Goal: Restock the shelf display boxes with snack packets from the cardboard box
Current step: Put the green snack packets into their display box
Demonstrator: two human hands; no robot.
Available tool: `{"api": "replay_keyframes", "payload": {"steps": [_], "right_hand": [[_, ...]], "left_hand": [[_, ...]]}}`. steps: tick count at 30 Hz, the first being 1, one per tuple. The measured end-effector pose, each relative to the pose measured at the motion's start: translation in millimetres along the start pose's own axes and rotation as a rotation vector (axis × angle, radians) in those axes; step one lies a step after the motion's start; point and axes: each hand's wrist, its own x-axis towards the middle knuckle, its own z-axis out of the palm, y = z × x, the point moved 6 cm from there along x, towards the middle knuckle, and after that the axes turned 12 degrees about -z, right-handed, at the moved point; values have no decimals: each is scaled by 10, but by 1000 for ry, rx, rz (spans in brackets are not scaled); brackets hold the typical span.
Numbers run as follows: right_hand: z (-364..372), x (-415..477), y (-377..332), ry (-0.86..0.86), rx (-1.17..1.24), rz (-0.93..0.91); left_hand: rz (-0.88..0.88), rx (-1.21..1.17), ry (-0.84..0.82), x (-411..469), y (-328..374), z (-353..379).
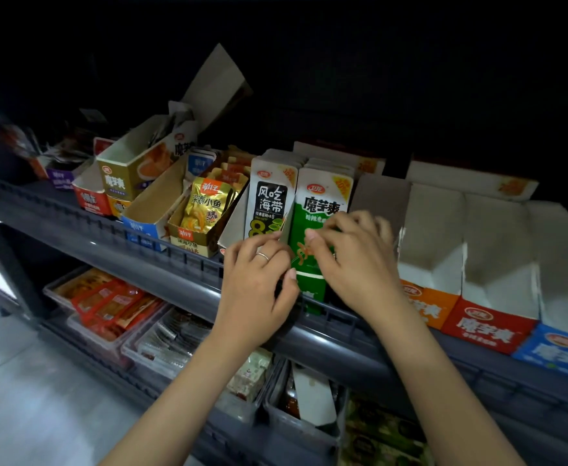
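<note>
A green display box (311, 287) stands at the front of the dark shelf (181, 274), filled with green-and-white snack packets (323, 200). To its left stands a row of black-and-white seaweed packets (269, 200). My left hand (259, 280) grips the green box's left front edge, thumb on its face. My right hand (353, 257) pinches the front green packet with curled fingers. The cardboard supply box is not in view.
Gold fish-snack packets (205, 206) fill a box further left. Empty white-lined display boxes in orange (427, 304), red (488, 326) and blue (558, 354) stand to the right. A lower shelf holds clear trays of red packets (114, 304). Grey floor lies at the left.
</note>
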Motion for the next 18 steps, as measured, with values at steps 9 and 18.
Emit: {"api": "replay_keyframes", "payload": {"steps": [9,18], "right_hand": [[7,-21,-50,-292,-117,43],[72,-19,-44,-292,-26,95]], "left_hand": [[4,-7,-25,-1,-13,6],[8,-9,-26,1,-19,2]]}}
